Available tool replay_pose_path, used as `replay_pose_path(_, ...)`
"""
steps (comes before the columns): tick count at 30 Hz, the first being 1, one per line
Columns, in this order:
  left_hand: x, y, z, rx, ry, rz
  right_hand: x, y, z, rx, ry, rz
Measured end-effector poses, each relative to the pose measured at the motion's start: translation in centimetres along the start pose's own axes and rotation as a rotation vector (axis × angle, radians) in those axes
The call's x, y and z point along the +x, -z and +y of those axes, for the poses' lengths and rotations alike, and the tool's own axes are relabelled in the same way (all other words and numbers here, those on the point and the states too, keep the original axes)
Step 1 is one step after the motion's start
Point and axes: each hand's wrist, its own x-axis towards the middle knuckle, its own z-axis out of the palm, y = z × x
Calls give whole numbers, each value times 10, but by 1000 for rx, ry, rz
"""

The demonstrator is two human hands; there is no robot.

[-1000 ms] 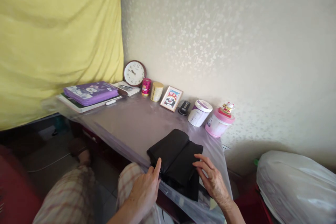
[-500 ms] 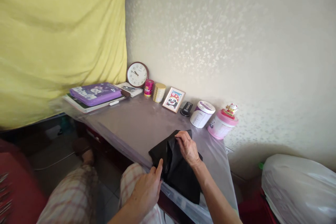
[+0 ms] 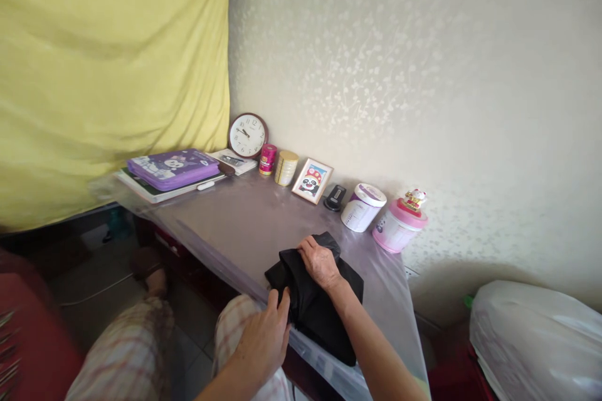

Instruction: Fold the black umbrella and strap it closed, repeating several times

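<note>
Black cloth [image 3: 329, 332]: We judged it light, soft and floppy, perhaps slightly slippery, hardly fragile; a raised fold or loose edge seemed the best place to take hold.
Cloth's look: It was plain black with a faint sheen, bunched in the middle and flatter toward its near right corner.
Table [image 3: 221, 219]: We had the cloth on its near edge, in front of the white tub [image 3: 362, 212].
Right hand [image 3: 320, 265]: Our bent fingers, close together, pinched a raised fold.
Left hand [image 3: 264, 335]: We touched the cloth's left edge, two fingers slightly apart; whether they pinched it, we could not tell.
</note>
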Motion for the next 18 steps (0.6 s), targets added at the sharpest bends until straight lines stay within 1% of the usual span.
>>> replay_pose_path(5, -1, -6, -1, -30, 9, 37, 2, 2, 0, -14, 31, -33)
replay_pose_path(10, 1, -10, -5, -46, -68, 40, 3, 3, 0, -20, 22, -28)
replay_pose_path(14, 1, -12, -8, -65, -80, 55, 5, 3, 0, -3, 28, -31)
replay_pose_path(18, -2, -9, -7, -86, -99, 88, 7, 5, 0, 5, 27, -49)
